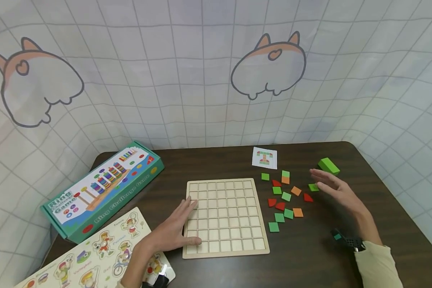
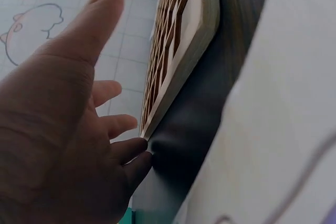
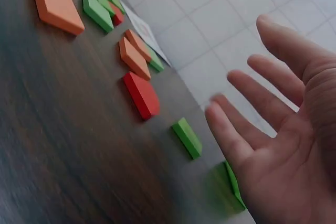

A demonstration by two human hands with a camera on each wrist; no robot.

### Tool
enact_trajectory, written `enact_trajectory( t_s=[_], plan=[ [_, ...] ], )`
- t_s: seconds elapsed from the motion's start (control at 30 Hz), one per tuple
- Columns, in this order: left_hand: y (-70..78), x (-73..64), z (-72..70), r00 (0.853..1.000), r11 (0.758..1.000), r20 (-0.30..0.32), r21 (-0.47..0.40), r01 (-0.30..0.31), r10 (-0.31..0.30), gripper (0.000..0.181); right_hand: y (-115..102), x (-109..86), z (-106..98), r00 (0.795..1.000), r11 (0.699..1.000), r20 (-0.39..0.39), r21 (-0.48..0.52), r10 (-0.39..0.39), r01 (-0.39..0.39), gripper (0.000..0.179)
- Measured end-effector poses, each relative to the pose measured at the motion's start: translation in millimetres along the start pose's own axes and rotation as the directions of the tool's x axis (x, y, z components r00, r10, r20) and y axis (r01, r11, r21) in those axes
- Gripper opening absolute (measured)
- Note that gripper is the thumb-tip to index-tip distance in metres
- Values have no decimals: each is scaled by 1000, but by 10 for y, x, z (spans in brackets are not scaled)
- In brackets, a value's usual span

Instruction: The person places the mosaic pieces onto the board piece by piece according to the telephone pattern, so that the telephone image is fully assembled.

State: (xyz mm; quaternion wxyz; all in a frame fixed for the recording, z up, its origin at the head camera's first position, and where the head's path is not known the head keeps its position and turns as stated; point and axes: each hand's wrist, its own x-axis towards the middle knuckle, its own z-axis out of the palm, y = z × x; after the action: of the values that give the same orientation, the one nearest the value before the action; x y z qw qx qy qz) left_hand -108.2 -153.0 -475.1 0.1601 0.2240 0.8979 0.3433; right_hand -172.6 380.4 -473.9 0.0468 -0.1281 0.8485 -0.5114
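Note:
A pale wooden grid board point(image 1: 225, 218) lies on the dark table. My left hand point(image 1: 171, 230) is at its left side, fingers extended, with the fingertips and thumb overlapping the edge in the head view. In the left wrist view, the fingers of this hand point(image 2: 89, 114) are close to the board's rim point(image 2: 181, 66); contact is unclear. My right hand point(image 1: 340, 192) hovers with loose, straight fingers and holds nothing. Nearest to it are a green block point(image 1: 329, 166), a small green tile point(image 1: 313, 187) and a red piece point(image 1: 307, 197), also in the right wrist view.
Several green, orange point(image 1: 298, 212) and red pieces point(image 1: 280, 206) lie scattered right of the board. Behind them is a white picture card point(image 1: 264, 158) with a T-shaped pattern. A green game box point(image 1: 104, 188) and an illustrated board point(image 1: 104, 252) occupy the left side.

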Motion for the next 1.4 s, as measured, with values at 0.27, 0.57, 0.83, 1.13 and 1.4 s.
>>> enact_trajectory(
  t_s=[0.27, 0.57, 0.83, 1.13, 1.4],
  plan=[
    [-50, -12, 29, 999, 991, 23, 123, -44, 41, 120, -141, 87, 276, 975, 987, 199, 145, -100, 72, 47],
    [-73, 3, 10, 999, 988, 51, 152, -20, 13, 122, -425, 202, 550, 866, 999, 498, 36, -51, 38, 49],
    [-88, 12, 10, 998, 989, 55, 147, 1, -9, 124, -449, 193, 574, 815, 996, 578, -34, -43, 77, 41],
    [-86, 3, 8, 998, 988, 60, 153, -10, 1, 125, -453, 165, 602, 816, 993, 576, -61, -48, 102, 38],
    [-110, -8, 4, 999, 987, 51, 158, -3, -5, 123, -510, 168, 652, 813, 989, 581, -95, -38, 114, 34]
  ],
)
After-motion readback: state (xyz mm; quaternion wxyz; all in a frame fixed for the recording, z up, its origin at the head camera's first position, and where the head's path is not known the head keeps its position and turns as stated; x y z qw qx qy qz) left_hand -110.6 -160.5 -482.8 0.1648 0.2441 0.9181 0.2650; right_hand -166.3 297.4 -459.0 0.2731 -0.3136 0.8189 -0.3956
